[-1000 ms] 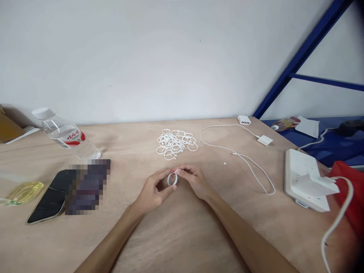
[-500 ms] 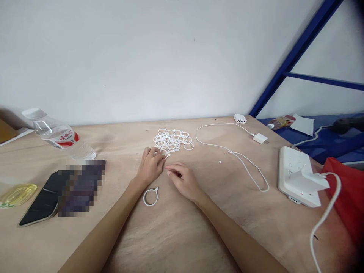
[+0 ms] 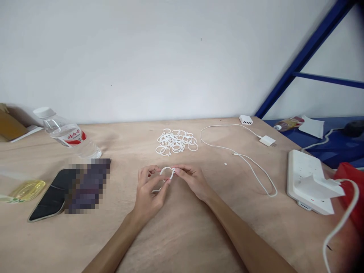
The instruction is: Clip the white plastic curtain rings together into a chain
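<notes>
My left hand [image 3: 149,191] and my right hand [image 3: 192,181] meet over the middle of the wooden table [image 3: 184,235], both pinching one white plastic ring [image 3: 167,171] between their fingertips. A second white ring [image 3: 156,190] lies on the table, mostly hidden under my left hand. Farther back sits a pile of several white rings [image 3: 176,142], apart from both hands.
A water bottle [image 3: 66,134] lies on its side at the back left, near a dark phone [image 3: 49,199] and a yellowish packet [image 3: 24,189]. A white cable [image 3: 241,155] with plug runs right of the pile. A white power strip [image 3: 308,182] and red cloth [image 3: 351,189] sit at the right edge.
My left hand pulled back from the ring pile with a ring, and both hands now pinch it together. The ring laid down earlier is now under my left hand.
</notes>
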Demonstrator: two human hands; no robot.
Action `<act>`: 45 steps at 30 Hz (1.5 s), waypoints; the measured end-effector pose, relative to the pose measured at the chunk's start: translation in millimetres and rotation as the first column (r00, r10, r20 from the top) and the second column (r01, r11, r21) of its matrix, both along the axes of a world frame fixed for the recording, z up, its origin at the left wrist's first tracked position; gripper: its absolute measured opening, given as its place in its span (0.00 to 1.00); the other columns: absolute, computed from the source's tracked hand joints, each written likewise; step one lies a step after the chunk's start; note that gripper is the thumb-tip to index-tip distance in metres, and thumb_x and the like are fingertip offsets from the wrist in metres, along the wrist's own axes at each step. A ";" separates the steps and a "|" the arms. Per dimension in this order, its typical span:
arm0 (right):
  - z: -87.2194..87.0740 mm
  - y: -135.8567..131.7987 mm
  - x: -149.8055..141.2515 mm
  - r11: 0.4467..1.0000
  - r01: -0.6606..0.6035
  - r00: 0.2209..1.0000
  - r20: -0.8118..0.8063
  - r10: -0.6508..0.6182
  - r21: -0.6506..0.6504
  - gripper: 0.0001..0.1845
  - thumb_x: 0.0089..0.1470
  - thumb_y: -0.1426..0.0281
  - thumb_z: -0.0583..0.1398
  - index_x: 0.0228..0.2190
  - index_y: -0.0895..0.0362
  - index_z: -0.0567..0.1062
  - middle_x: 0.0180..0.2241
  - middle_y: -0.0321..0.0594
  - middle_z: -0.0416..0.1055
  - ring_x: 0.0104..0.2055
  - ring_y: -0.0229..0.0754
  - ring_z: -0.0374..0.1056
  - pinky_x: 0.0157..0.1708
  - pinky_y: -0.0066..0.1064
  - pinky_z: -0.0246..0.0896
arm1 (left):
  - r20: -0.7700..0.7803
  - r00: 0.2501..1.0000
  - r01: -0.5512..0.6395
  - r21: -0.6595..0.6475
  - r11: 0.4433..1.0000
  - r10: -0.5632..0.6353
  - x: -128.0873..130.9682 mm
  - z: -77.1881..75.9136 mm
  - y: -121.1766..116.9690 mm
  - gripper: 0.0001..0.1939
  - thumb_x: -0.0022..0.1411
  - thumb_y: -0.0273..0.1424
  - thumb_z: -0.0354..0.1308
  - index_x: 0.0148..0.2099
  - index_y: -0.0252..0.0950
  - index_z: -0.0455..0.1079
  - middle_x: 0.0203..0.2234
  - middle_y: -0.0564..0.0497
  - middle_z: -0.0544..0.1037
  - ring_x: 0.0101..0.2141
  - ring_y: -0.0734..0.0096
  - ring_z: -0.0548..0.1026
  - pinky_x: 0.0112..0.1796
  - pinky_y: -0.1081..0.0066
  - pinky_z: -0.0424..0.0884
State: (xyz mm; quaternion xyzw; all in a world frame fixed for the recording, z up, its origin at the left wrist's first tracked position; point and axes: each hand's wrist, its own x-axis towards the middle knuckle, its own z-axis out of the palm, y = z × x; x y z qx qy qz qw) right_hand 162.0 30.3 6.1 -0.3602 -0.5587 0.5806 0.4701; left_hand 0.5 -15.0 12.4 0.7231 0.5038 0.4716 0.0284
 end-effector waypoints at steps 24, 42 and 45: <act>3.2 -0.6 0.0 1.000 0.012 0.989 0.150 -0.009 -0.018 0.14 0.51 0.60 0.59 0.24 0.57 0.75 0.23 0.35 0.69 0.29 0.38 0.64 0.34 0.30 0.59 | 0.101 0.975 0.222 -0.408 0.886 -0.198 -2.8 3.6 -0.2 0.13 0.64 0.34 0.48 0.46 0.37 0.70 0.38 0.45 0.76 0.42 0.61 0.69 0.43 0.62 0.66; -0.8 -3.8 -3.7 0.986 -0.075 0.944 0.329 0.021 0.152 0.12 0.55 0.66 0.56 0.23 0.57 0.74 0.22 0.34 0.68 0.27 0.37 0.63 0.30 0.29 0.56 | -0.001 0.965 0.230 -0.489 0.841 -0.264 -27.2 20.3 17.4 0.17 0.65 0.38 0.46 0.49 0.42 0.71 0.47 0.49 0.75 0.49 0.60 0.68 0.52 0.57 0.60; -2.4 -7.3 -8.5 0.929 -0.181 0.892 0.452 0.018 0.322 0.09 0.55 0.71 0.56 0.28 0.55 0.77 0.29 0.37 0.75 0.33 0.40 0.67 0.38 0.33 0.58 | -0.104 0.985 0.090 -0.377 0.922 -0.139 -32.1 17.4 43.3 0.18 0.65 0.37 0.44 0.49 0.40 0.71 0.45 0.48 0.75 0.47 0.60 0.68 0.50 0.57 0.61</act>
